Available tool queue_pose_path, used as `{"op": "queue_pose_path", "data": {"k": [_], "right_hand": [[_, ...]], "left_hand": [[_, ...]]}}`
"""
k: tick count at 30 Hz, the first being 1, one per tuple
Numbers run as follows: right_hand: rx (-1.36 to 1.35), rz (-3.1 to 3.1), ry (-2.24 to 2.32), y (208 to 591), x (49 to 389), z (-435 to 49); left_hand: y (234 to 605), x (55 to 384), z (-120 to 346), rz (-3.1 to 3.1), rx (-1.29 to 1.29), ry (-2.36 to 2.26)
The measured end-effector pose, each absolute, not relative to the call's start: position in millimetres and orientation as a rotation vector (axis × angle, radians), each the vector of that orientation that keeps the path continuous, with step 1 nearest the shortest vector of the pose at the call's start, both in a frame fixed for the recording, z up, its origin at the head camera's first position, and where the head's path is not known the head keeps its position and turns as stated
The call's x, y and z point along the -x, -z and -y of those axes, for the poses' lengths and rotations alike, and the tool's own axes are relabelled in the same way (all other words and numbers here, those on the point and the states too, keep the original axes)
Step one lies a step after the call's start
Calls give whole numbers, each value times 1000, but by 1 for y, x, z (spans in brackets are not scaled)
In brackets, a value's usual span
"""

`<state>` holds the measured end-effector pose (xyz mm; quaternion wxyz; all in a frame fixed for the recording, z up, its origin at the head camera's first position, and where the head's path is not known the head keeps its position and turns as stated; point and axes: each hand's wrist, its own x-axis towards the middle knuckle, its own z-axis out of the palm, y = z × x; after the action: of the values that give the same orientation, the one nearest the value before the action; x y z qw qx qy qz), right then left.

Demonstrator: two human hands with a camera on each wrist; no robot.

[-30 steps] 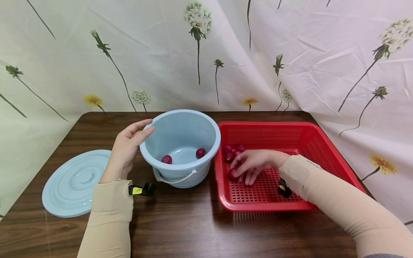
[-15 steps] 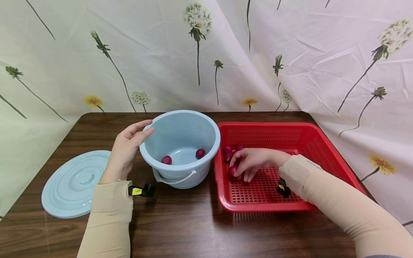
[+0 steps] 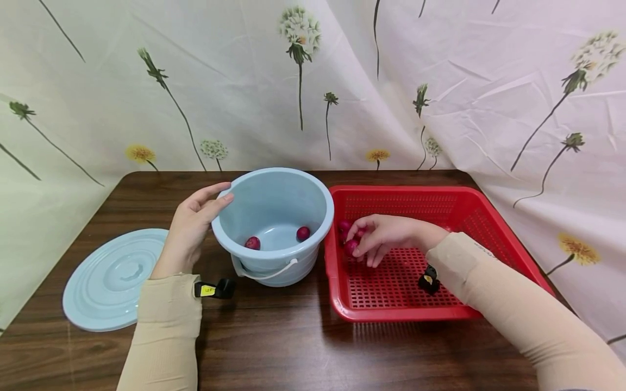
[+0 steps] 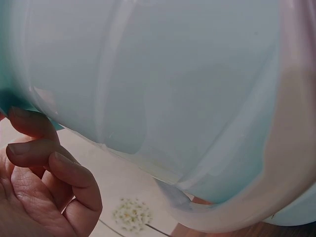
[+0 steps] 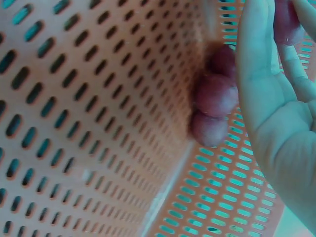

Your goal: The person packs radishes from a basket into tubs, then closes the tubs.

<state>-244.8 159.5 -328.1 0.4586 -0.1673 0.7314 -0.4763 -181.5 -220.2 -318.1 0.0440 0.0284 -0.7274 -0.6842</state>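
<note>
My left hand holds the rim of a light blue bucket, thumb over the edge, other fingers on the outer side. Two red radishes lie apart on the bucket floor. Over the left part of a red perforated basket, my right hand pinches one radish between thumb and fingertips. The right wrist view has this held radish at its top edge. Several more radishes sit against the basket wall, partly hidden by the hand.
A light blue lid lies flat on the dark wooden table, left of the bucket. The bucket's white handle hangs down in front. Behind the table hangs a dandelion-print cloth. Basket and bucket stand close together.
My right hand has taken hold of the radish near the basket's left side and raised it, moving slightly up and away in the head view. My left hand has stayed on the bucket rim.
</note>
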Motion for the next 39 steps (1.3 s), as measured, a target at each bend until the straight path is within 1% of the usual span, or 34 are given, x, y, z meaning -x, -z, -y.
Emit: {"op": "queue_pose_path", "data": {"k": [23,39], "right_hand": [[520,-1814,1402,285,245,-157],[568,-1822,1552,266,244,-136]], "left_hand": [[319,182,219,2209,-80,2104],[318,182,220,2212,-80,2097]]}}
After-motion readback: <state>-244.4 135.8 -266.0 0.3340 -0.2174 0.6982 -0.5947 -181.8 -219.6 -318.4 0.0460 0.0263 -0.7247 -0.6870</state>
